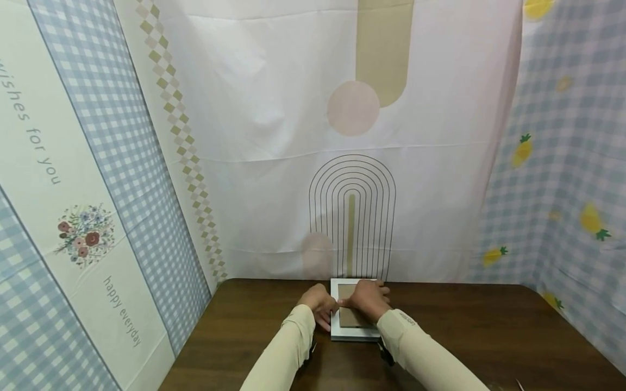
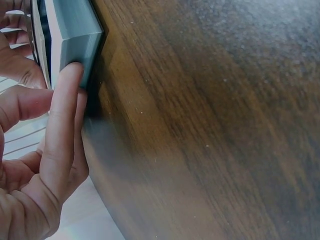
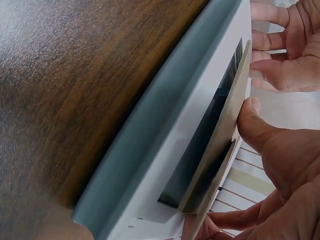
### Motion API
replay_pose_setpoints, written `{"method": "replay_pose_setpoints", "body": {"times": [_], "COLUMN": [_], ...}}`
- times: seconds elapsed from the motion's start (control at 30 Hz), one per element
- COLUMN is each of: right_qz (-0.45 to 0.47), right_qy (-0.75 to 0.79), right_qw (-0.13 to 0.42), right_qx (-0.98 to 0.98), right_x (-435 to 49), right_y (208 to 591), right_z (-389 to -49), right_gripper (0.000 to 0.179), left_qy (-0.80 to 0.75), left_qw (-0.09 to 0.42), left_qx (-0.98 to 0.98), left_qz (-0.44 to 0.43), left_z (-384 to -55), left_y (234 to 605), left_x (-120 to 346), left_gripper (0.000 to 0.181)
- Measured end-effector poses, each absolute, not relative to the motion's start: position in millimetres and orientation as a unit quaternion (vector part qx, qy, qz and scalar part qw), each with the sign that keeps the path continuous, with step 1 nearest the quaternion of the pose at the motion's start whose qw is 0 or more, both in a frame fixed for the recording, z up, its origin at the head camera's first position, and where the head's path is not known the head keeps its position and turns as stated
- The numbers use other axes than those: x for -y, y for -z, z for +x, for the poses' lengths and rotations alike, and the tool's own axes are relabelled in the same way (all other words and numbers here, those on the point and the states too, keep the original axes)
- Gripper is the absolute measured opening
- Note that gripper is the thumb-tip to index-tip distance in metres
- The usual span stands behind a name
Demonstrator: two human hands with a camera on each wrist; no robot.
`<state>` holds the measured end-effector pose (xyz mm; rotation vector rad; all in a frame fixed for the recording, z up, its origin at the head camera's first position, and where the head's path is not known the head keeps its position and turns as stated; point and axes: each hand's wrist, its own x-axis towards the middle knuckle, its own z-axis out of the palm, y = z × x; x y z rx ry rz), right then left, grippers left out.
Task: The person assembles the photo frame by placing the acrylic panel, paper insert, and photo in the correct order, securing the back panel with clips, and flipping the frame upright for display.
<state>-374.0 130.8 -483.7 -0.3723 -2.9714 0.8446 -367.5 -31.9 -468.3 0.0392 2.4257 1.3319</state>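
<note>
A white picture frame (image 1: 335, 320) with grey-green sides lies back-up on the table, close to the wall cloth. Its brown backing board (image 1: 354, 317) sits in the opening; in the right wrist view that board (image 3: 220, 135) tilts out, leaving a dark gap along one side. My left hand (image 1: 318, 304) holds the frame's left edge, thumb at the top and a long finger (image 2: 62, 115) along the side wall. Reaching over from the right, my right hand (image 1: 369, 298) pinches the board, its thumb (image 3: 255, 120) on the face and other fingers at the far end.
Dark wood table (image 1: 464, 326) surrounds the frame. A white patterned cloth (image 1: 274, 217) hangs right behind it, with checked cloths (image 1: 513, 217) to the sides. A small thin object (image 1: 520, 384) shows at the bottom right edge.
</note>
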Motion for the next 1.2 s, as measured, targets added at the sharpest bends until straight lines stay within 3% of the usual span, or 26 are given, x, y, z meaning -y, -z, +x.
{"method": "replay_pose_setpoints", "body": {"times": [0.47,0.83,1.2], "right_qz": [-0.100,-0.093,-0.113], "right_qy": [-0.285,-0.282,-0.264], "right_qw": [0.029,0.040,0.044], "right_qx": [0.953,0.954,0.957], "right_x": [-137,-134,-129], "right_y": [482,492,500], "right_z": [-355,-358,-376], "right_gripper": [0.078,0.059,0.074], "left_qy": [-0.461,-0.455,-0.467], "left_qw": [0.187,0.188,0.191], "left_qx": [-0.867,-0.870,-0.863], "left_qz": [0.015,0.016,0.016], "left_z": [-370,-370,-369], "left_y": [472,474,470], "left_x": [30,29,36], "left_gripper": [0.007,0.006,0.008]}}
